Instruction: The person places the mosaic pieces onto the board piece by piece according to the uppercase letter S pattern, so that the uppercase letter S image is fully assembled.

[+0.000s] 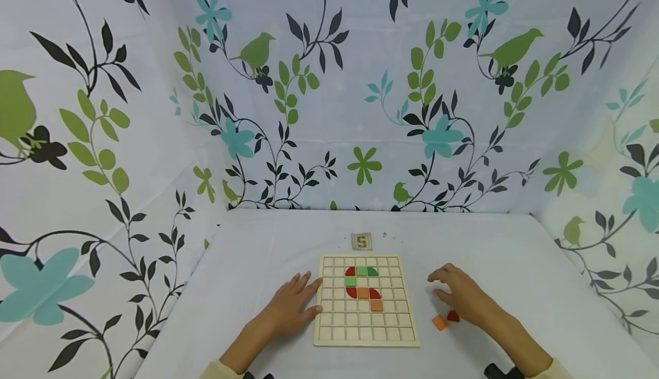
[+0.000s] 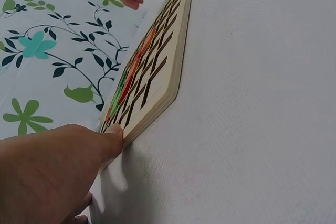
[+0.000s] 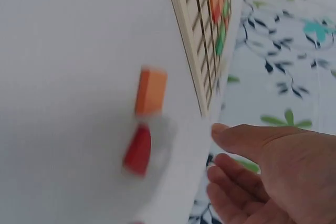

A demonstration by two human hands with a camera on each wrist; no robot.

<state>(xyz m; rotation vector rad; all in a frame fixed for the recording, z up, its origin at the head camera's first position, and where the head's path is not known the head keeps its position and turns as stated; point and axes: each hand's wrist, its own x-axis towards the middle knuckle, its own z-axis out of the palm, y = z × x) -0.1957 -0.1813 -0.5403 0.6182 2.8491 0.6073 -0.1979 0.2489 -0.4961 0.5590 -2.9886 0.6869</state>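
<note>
A square wooden grid board (image 1: 340,319) lies on the table. Several red, green and orange tiles (image 1: 362,292) form a winding, S-like line in its cells. My left hand (image 1: 290,307) rests at the board's left edge with fingers spread, and in the left wrist view its thumb (image 2: 111,139) touches the rim. To the right of the board, my right hand (image 1: 467,296) hovers with loosely bent fingers and nothing between them. Close below it lie an orange square tile (image 1: 440,322) and a red rounded tile (image 1: 453,315), both also visible in the right wrist view.
Behind the board lies a small card (image 1: 361,241) bearing an S-like figure. White cloth covers the table (image 1: 278,236). A curtain (image 1: 329,116) printed with leaves, birds and flowers hangs at the back and both sides.
</note>
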